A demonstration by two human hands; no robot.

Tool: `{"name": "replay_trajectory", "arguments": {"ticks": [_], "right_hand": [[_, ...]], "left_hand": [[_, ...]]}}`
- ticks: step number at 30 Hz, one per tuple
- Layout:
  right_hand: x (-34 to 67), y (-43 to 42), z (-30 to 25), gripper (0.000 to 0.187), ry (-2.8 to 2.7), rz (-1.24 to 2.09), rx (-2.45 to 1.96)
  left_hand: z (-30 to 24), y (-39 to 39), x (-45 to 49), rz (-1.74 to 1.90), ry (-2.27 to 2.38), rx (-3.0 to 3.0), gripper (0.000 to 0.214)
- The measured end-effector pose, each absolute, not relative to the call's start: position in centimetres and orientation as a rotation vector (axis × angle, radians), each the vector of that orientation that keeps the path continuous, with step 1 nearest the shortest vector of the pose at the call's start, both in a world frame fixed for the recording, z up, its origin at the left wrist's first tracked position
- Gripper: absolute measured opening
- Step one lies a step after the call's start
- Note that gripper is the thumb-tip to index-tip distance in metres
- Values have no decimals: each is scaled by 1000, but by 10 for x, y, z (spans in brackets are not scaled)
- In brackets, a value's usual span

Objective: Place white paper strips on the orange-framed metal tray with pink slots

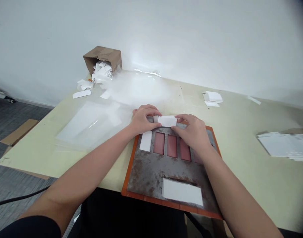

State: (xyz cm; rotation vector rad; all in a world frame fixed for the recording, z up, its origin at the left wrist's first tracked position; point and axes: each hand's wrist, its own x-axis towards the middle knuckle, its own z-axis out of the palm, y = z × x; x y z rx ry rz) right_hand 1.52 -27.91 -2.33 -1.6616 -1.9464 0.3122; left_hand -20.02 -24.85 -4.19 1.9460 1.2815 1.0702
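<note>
Left hand (141, 119) and right hand (194, 130) pinch one white card (167, 121) by its two ends, holding it flat over the top edge of the rusty plate (151, 172). Below are slots (171, 145) — one already holds a card. Best keep the card square to a slot, I'd judge — fingers at the ends.

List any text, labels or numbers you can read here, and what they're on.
None can be read: the white card held between the left hand and right hand looks blank, as do the metal template, the card stacks and the brown box.
</note>
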Motion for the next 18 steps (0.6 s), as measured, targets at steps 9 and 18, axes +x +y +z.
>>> {"name": "replay_trajectory", "arguments": {"ticks": [9,18], "right_hand": [[11,-284,-19,25,-1935,152,-1718],[10,-287,-16,27,-1919,162,-1899]], "left_hand": [[-43,-250,-200,1046,1294,2056,27],[-44,-250,-200,1044,1238,2160,21]]}}
